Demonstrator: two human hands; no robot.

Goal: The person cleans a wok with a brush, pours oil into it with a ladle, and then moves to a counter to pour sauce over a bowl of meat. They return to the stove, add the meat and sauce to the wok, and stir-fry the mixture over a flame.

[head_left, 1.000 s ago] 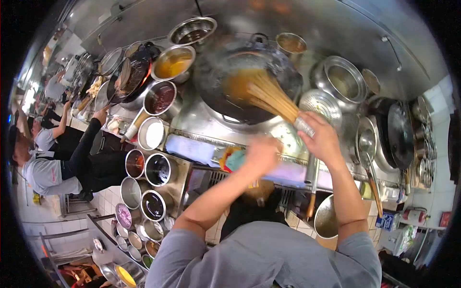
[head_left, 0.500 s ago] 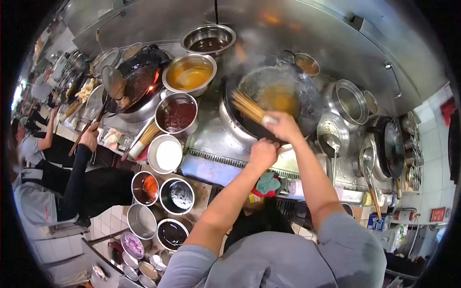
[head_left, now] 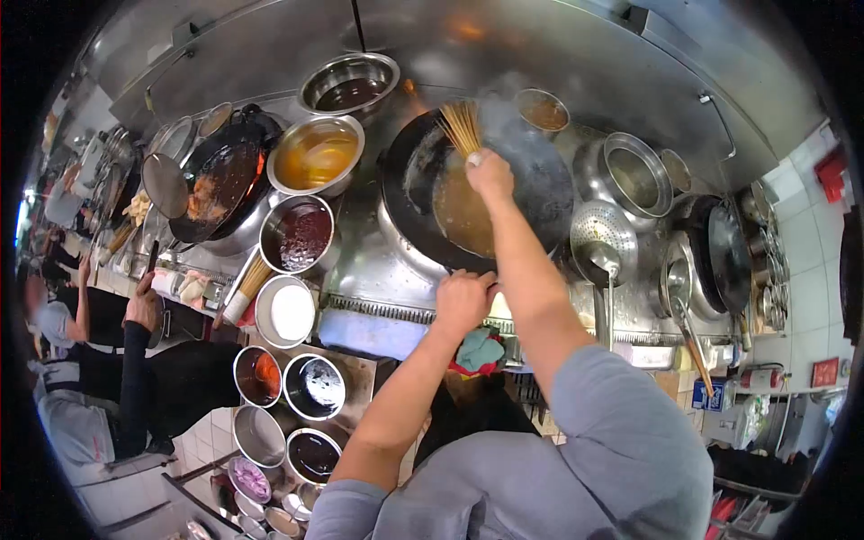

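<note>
Head view: your right hand (head_left: 491,176) clenches one tan bamboo-strip brush (head_left: 462,126), located over the far side of one round black metal wok (head_left: 409,202). Your left hand (head_left: 465,299) curls at its near rim, hold indeterminable.

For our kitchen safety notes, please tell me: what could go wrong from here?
Brown liquid in the black round metal wok might splash the right hand above it, which holds a tan stick-bundle brush. The left hand, at the wok's near rim, could get burned if the metal is hot.
</note>
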